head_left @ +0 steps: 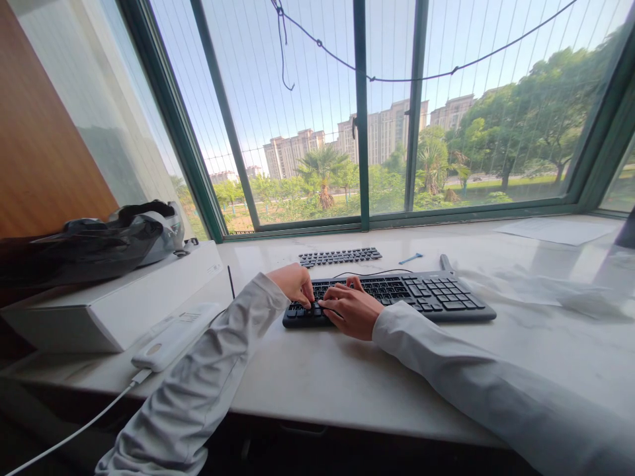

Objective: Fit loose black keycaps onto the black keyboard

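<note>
A black full-size keyboard [446, 294] lies on the white marble-patterned sill in front of me. My left hand [296, 284] is over its left end, fingers pointing down and pinched together at the lower-left keys; anything between the fingertips is too small to make out. My right hand [354, 307] comes in from the right, thumb and index finger drawn close together at the same keys, the other fingers bent over the key rows. Its fingertips nearly meet those of my left hand. Behind the keyboard sits a block of loose-looking black keys [340, 256] in rows.
A small blue tool [411, 258] and a grey stick-like piece [446, 263] lie behind the keyboard. Crumpled clear plastic [540, 287] and paper [558, 230] are at right. On the left are a white box [149, 297] under a black bag [124, 231], and a white power bank [173, 337] with a cable.
</note>
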`<state>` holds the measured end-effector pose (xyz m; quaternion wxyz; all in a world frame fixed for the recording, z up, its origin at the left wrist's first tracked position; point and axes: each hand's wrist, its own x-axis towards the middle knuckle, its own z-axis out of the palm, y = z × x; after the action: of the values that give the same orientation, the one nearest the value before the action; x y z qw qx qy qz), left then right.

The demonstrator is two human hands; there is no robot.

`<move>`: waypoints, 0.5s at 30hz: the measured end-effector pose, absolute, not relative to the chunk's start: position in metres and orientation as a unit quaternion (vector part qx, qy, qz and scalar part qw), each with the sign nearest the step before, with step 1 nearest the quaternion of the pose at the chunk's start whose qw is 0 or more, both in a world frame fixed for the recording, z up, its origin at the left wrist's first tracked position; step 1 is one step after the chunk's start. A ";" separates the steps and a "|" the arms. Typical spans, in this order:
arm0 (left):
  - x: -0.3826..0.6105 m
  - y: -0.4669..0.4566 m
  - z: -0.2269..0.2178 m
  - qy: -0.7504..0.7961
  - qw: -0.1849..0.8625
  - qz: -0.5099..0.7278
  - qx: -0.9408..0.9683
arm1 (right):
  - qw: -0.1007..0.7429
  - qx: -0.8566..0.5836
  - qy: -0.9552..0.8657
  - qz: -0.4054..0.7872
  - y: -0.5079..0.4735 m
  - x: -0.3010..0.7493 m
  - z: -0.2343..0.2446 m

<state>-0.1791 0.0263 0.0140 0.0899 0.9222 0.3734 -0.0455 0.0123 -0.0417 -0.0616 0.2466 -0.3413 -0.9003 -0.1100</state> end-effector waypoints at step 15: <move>-0.185 0.031 0.014 0.374 0.148 -0.028 0.915 | 0.245 -0.341 -0.900 -0.114 -0.041 0.013 -0.062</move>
<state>-0.1847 0.0308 0.0138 0.1484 0.9151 0.3739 -0.0283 0.0129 -0.0412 -0.0625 0.2446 -0.3415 -0.9003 -0.1139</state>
